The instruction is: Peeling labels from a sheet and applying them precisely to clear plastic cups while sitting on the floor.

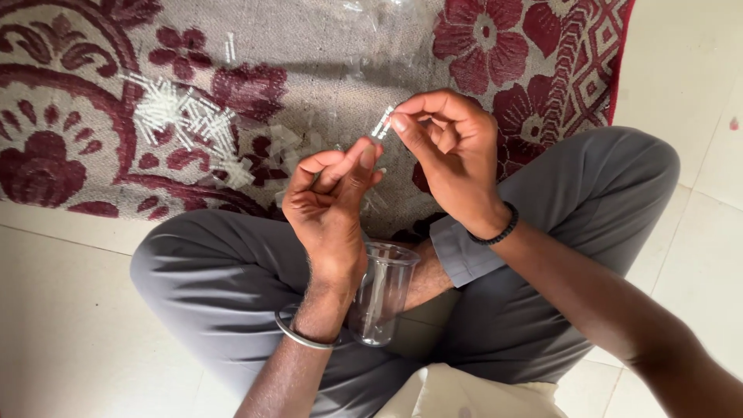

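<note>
A small clear tube (383, 122), seemingly light, stiff and slippery, is pinched at one end by the right hand (449, 147) above the cup (381, 292); the left hand (329, 203), loosely curled, touches it.

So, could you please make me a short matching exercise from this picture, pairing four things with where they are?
Things:
1. small clear piece
2. clear plastic cup
3. pile of white pieces
4. black bead bracelet

Places:
A. on the right wrist
B. spread on the patterned rug
C. pinched in the right hand, with the left hand just below it
D. between the crossed legs

Pairs: 1-C, 2-D, 3-B, 4-A
</note>
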